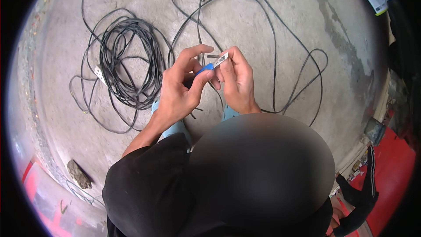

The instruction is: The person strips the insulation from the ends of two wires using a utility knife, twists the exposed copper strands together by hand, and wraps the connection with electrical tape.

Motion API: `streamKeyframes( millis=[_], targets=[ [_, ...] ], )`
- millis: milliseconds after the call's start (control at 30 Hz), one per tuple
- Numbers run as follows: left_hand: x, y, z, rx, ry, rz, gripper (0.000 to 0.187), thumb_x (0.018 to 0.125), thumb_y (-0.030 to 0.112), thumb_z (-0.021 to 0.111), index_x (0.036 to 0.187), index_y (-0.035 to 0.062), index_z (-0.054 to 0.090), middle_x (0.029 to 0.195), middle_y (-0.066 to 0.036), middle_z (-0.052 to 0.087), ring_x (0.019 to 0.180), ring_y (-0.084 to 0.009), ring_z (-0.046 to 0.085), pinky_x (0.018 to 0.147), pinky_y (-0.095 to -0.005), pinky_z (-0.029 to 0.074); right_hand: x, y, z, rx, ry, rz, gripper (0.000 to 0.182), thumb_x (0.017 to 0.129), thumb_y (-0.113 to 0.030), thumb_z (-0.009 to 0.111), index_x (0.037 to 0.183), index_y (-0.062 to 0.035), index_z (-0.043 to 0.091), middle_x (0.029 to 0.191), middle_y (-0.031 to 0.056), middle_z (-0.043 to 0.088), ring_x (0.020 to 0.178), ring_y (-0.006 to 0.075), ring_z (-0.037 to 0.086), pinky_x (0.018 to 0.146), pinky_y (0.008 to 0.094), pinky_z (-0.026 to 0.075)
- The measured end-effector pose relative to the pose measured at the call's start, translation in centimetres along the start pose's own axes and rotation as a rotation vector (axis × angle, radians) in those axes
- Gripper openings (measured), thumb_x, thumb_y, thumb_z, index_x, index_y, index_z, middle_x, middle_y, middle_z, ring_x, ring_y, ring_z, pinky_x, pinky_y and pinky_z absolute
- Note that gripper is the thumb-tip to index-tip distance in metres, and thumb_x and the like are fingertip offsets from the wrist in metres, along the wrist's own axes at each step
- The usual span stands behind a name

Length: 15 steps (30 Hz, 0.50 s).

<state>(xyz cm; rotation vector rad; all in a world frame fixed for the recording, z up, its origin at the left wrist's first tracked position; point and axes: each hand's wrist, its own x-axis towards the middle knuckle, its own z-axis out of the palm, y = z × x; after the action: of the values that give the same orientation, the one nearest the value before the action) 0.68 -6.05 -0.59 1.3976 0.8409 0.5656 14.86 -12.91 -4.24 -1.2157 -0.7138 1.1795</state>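
Note:
My left hand [183, 85] is closed on a small blue piece [205, 68], held between thumb and fingers, with the index finger raised above it. From the blue piece a flat pale strip [221, 60] with dark marks runs up to the right; its exact kind is hard to make out. My right hand [238, 81] pinches this strip between thumb and index finger. A short dark cable end [212, 56] shows between the hands, just above the strip. Both hands are over the concrete floor, above my light blue shoes [230, 113].
A large coil of black cable [107, 57] lies on the floor at left, with a white socket strip [99, 73] beside it. Loose cable loops [275, 57] spread ahead and right. A stone [79, 174] lies lower left. Another person's dark-clothed limb [368, 184] shows at right by a red surface [392, 180].

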Motion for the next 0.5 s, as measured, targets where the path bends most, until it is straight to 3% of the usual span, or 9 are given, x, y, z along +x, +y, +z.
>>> streamKeyframes(
  millis=[100, 133, 233, 500],
  targets=[
    [0.0, -1.6, 0.2, 0.027, 0.028, 0.082, 0.039, 0.096, 0.001, 0.064, 0.133, 0.0019, 0.051, 0.075, -0.001, 0.056, 0.065, -0.0022, 0.048, 0.056, -0.0183, 0.037, 0.0, 0.2, -0.3, -0.036, -0.025, -0.003, 0.022, 0.107, -0.021, 0.047, 0.099, -0.0008, 0.049, 0.07, -0.0006, 0.048, 0.059, 0.003, 0.043, 0.051, 0.0217, 0.035],
    [-0.1, -1.4, 0.0, 0.045, 0.023, 0.057, 0.038, 0.096, 0.001, 0.063, 0.132, 0.0015, 0.051, 0.074, -0.001, 0.056, 0.064, -0.0019, 0.047, 0.054, -0.0185, 0.035, 0.1, 0.3, -0.2, -0.062, -0.02, -0.02, 0.023, 0.107, -0.022, 0.047, 0.098, -0.001, 0.049, 0.07, -0.0007, 0.048, 0.059, 0.003, 0.043, 0.051, 0.0219, 0.035],
    [-0.1, -1.1, 0.3, 0.067, 0.086, 0.068, 0.037, 0.093, 0.001, 0.066, 0.129, 0.0041, 0.056, 0.064, -0.005, 0.055, 0.058, -0.0066, 0.05, 0.056, -0.0236, 0.045, 0.1, 0.3, -0.2, -0.143, -0.005, -0.063, 0.024, 0.107, -0.022, 0.048, 0.096, -0.0014, 0.05, 0.07, -0.001, 0.049, 0.059, 0.003, 0.042, 0.051, 0.0231, 0.034],
    [-0.2, -1.0, 0.7, 0.09, 0.153, 0.112, 0.035, 0.093, 0.001, 0.066, 0.127, 0.0033, 0.057, 0.066, -0.008, 0.062, 0.06, -0.0088, 0.06, 0.056, -0.0234, 0.046, 0.1, 0.5, -0.2, -0.302, 0.019, -0.157, 0.024, 0.106, -0.022, 0.049, 0.092, -0.0021, 0.05, 0.061, -0.0004, 0.044, 0.056, 0.0044, 0.038, 0.049, 0.0269, 0.029]
  ],
)
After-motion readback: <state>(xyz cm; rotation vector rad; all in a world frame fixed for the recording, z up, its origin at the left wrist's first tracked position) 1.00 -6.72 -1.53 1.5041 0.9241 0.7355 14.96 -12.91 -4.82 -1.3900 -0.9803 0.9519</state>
